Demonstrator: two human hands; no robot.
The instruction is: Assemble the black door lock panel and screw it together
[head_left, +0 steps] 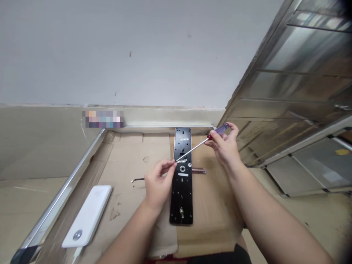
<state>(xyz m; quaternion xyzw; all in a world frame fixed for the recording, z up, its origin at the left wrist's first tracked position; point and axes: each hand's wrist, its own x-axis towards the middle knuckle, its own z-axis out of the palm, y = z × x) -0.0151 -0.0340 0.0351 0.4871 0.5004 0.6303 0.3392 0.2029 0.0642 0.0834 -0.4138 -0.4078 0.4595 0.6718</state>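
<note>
A long black lock plate (182, 194) lies on the cardboard, its inner side with holes, small labels and a square-holed hub facing up. My right hand (224, 143) grips a screwdriver (220, 129) with a clear purple and red handle. The metal shaft slants down to the left, over the plate. At its tip, my left hand (162, 179) pinches with thumb and fingertips by the plate's left edge; whatever small part sits there is too hidden to make out. A dark cable (139, 179) with a white connector sticks out left of that hand. Under the plate lies a brownish, handle-like bar (199, 171).
Cardboard sheets (209, 227) cover the table, framed by a metal rail (63, 187) on the left. A white power bank (89, 216) with a cable rests at the left. Behind stands a wall (137, 66); metal panels (302, 73) rise on the right.
</note>
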